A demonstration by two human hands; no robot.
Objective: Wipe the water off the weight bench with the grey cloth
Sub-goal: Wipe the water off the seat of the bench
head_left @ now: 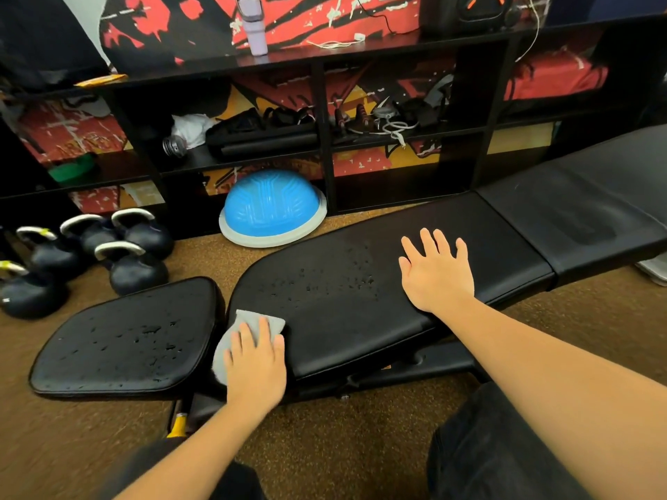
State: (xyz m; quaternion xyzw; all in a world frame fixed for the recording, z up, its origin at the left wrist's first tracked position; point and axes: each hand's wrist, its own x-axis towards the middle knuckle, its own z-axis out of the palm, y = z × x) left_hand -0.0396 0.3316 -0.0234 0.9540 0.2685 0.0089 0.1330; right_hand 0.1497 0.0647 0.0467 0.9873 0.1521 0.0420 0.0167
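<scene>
- Brown carpet is seen under a black bench (pixel 361 312), with a dark shelf unit (pixel 325 138) along the far side, kettlebells (pixel 90 247) at far left and a blue half-ball (pixel 270 207) just beyond the bench.
- The cloth (pixel 249 324) is pressed flat under the left hand (pixel 256 362) at the near left corner of the long pad, beside the gap to the seat pad (pixel 126 337).
- The left hand is laid flat on the cloth, fingers spread, not clenched around it.
- The right hand (pixel 438 272) is rested open and empty on the pad, further right, apparently as a brace.
- Wiping is judged to be at an early stage: droplets (pixel 325 279) are seen across the middle of the long pad and over the seat pad.
- A sweep away and rightward through the droplets is called for next; the seat pad remains to be done.
- Room is open across the pad; the gap and the near edge lie close to the cloth.
</scene>
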